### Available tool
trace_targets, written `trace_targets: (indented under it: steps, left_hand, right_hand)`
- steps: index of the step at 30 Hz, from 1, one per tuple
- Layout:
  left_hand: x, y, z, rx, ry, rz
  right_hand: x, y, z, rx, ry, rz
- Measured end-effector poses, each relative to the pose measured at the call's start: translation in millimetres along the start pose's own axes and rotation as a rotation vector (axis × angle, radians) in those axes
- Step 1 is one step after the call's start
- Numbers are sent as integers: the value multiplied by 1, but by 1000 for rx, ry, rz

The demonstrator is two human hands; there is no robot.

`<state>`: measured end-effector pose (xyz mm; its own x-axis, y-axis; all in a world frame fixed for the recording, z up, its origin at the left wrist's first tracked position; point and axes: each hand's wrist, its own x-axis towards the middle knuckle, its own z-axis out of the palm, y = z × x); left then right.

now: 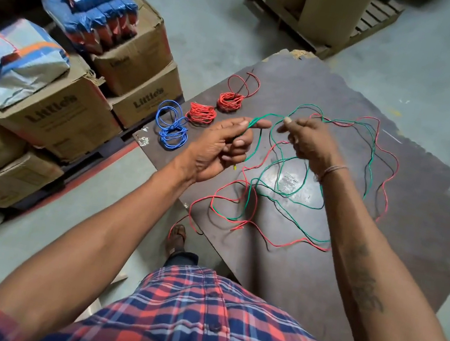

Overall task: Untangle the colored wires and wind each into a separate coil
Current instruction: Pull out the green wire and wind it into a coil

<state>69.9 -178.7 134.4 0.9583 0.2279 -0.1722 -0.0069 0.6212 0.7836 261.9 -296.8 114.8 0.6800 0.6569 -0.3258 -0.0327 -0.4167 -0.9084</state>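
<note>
Several brown cardboard cartons (57, 112) stacked at left carry the printed word "Little's" (legible on at least three faces); blue and red plastic-wrapped packs (96, 6) lie on top of them, print too small to read. Left hand (219, 145) is half closed, palm up: index finger extended, thumb pressing the thin green wire (371, 162) against it, remaining fingers curled over the strand running down through the palm. Right hand (308, 142) is closed in a pinch, thumb and fingertips gripping the same green wire just beside the left index tip, so a short span runs between the two hands. A thread band circles the right wrist. Below and right of the hands, the green wire loops loosely over the dark brown wooden board (418, 217), crossing a loose thin red wire (387, 173) and a thin black wire (285, 213) in one tangle; part of the red strand hangs off the board's near edge by a sandalled foot (177, 236). Near the board's far-left edge lie finished pieces: a blue wire coil (172, 129), then a tight red wire coil (201, 112), then a second red wire coil (229, 101) with a loose tail looping beyond it. All three sit apart from the tangle. Red-and-navy plaid shirt (206, 331) fills the bottom.
</note>
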Motion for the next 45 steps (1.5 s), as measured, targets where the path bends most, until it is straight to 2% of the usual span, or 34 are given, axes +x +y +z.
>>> trace_targets:
  steps: [4,8,11,14,16,18,21,24,29,34,37,40,43,45]
  left_hand:
    - [1,8,0,-164,38,55]
    - [8,8,-7,-68,97,157]
    - [19,3,-16,232,269,209]
    - [20,-1,-25,694,289,219]
    - [15,-3,-29,934,242,191]
    - [10,-5,-33,1030,203,156]
    - [3,-10,-32,903,194,118]
    - [-3,-14,-24,635,209,88]
    - [-12,-12,-18,285,167,43]
    - [-24,-2,-12,148,83,64]
    - [-24,8,-12,49,85,139]
    - [-17,19,-19,12,187,217]
    - [-5,27,-29,102,267,266]
    - [3,30,-37,266,302,273]
  right_hand:
    - [-25,19,35,-311,-224,17]
    - [-64,8,56,-568,-428,-142]
    - [-87,-7,55,-590,-534,-183]
    - [-94,-21,35,-553,-497,-218]
    - [-93,-30,16,-380,-451,-203]
    - [-88,-35,-2,-85,-411,-223]
    - [-79,-42,-21,312,-376,-250]
    - [-66,-49,-26,451,-364,-252]
    - [-29,-55,-15,305,-164,-296]
    - [1,-36,7,-70,25,-293]
    - [0,-16,28,-339,-75,-228]
    - [-17,-6,53,-492,-274,-151]
    - [-38,-10,70,-581,-396,-174]
    - [-48,-18,76,-606,-453,-212]
